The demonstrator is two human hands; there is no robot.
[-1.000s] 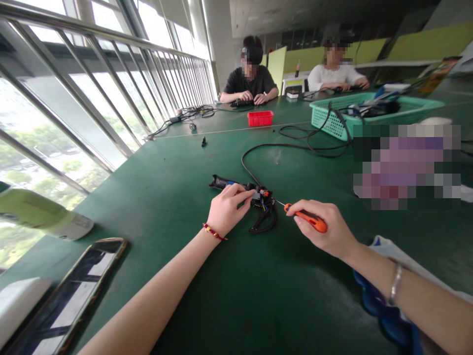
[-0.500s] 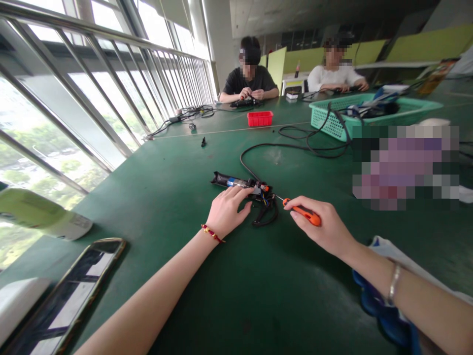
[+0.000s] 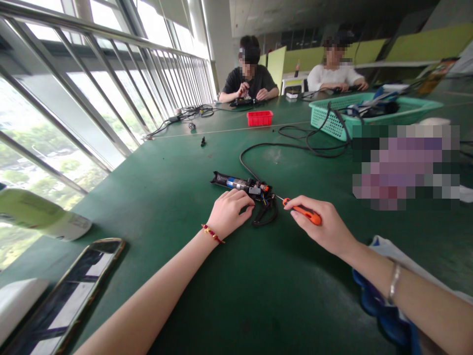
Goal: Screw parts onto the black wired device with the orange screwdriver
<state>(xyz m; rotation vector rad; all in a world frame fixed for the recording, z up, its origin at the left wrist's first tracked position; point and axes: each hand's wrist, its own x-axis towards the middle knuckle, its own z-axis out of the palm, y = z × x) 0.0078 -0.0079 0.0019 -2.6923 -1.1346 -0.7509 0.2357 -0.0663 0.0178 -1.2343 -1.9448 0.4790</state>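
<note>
On the green table lies an opened corded power tool [image 3: 236, 183], with a long black body, a blue label, an orange part and thin coloured wires at its right end. My left hand [image 3: 231, 209] is at its near side, fingers curled and thumb close to the forefinger beside the wires. What lies between those fingertips is too small to make out. A screwdriver [image 3: 303, 211] with an orange and black handle is gripped in my right hand [image 3: 325, 224]. Its thin shaft points left, and the tip is by the tool's wired end.
A black cord [image 3: 254, 147] runs from the tool towards a green basket [image 3: 325, 123]. Beyond are a red bin [image 3: 259, 118], a small black part [image 3: 203, 141] and two people at work. At left lie a phone [image 3: 84, 291] and a green bottle [image 3: 40, 214]; a railing [image 3: 111, 49] borders the table.
My left fingers have drawn back from the top of the tool and curled in, uncovering more of its metal part. The screwdriver and my right hand have hardly moved.
</note>
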